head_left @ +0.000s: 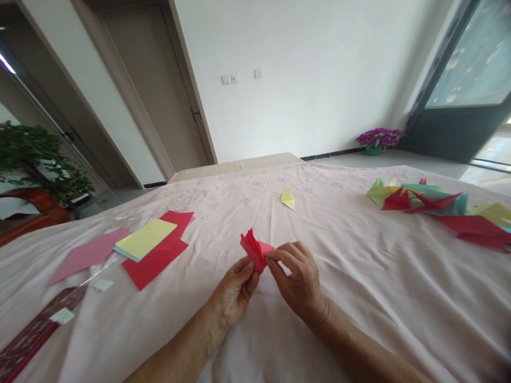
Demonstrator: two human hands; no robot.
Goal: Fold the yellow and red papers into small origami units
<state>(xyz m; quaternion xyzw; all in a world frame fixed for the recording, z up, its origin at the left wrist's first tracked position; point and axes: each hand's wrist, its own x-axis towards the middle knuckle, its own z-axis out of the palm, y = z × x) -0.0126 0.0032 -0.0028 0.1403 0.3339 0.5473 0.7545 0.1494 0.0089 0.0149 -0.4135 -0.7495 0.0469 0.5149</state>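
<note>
A piece of folded red paper (253, 248) is held up between my two hands over the cloth, its pleated points fanning upward. My left hand (236, 286) pinches its lower end between thumb and fingers. At its right side, my right hand (297, 274) grips an edge with thumb and forefinger. Beyond them a small folded yellow paper (288, 199) lies on the cloth. To the left are red paper sheets (155, 266), a stack topped with yellow paper (147, 238) and a pink sheet (91, 253).
A pale patterned cloth (223, 202) covers the table, with wrinkles throughout. Several folded paper pieces (423, 200) in red, green and yellow are grouped at the right. A dark red patterned packet (35, 330) and small white scraps (63, 316) lie at the left edge.
</note>
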